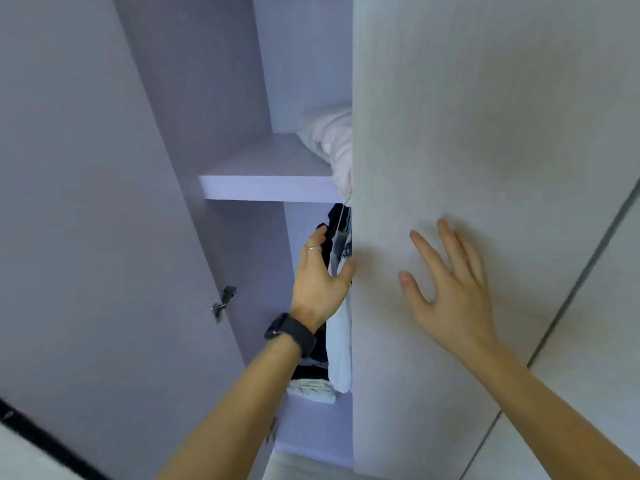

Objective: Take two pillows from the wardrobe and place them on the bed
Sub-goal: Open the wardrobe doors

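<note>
Both our hands are at the wardrobe point(214, 98). Our right hand point(450, 289) lies flat on the front of the closed door point(485, 133), with the fingers straight and spread, and it grasps nothing. Our left hand point(320, 278), with a black watch point(294, 332) on the wrist and a ring point(314, 249) on one finger, reaches into the open part. Its thumb touches the edge of that door, and its fingers are loosely stretched beside the hanging clothes point(341, 341) and hold nothing. The pale pillow point(329, 140) lies on the shelf point(263, 188) above the left hand, partly hidden behind the closed door. On the left side the other door point(86, 202) stands open, with a metal hinge point(221, 303) on it.
</note>
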{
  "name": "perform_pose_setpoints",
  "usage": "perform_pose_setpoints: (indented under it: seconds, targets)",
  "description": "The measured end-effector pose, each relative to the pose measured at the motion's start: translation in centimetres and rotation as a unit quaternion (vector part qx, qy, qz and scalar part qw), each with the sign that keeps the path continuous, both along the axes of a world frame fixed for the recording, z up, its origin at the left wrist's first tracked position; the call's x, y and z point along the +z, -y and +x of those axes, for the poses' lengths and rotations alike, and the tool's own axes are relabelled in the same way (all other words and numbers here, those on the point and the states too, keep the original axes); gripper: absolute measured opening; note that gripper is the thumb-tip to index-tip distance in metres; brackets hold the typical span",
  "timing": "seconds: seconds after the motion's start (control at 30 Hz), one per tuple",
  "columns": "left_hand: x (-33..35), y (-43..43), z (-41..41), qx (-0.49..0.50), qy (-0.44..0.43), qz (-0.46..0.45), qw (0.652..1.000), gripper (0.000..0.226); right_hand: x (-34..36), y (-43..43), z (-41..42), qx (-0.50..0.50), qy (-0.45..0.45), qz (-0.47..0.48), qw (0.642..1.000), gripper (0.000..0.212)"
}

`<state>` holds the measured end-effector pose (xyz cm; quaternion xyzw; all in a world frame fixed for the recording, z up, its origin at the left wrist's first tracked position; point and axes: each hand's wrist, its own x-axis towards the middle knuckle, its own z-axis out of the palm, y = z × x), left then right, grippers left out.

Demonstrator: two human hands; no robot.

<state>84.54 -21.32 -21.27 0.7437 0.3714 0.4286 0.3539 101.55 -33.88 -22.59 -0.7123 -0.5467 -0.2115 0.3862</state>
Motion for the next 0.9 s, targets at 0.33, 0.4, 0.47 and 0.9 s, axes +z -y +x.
perform_pose_setpoints:
  seconds: [0.33,0.4,0.47,0.9]
  targets:
    - [4.0,-4.8,4.7,-0.034,0.099,-0.075,0.992,0.036,5.8,-5.9,4.7,-0.130,0.058,-0.007,0.990,0.071]
    - [3.3,-5.6,4.7,-0.064,0.078,-0.104,0.989,0.029,4.7,-7.2,5.1,-0.144,0.057,-0.013,0.988,0.076]
    - [2.2,-6.4,4.4,-0.083,0.039,-0.089,0.992,0.022,4.1,-8.1,5.5,-0.157,0.053,-0.009,0.986,0.079]
    - [0.3,-6.0,0.6,-0.200,0.078,-0.097,0.972,0.006,2.6,-5.6,0.5,-0.133,-0.070,0.022,0.988,0.071]
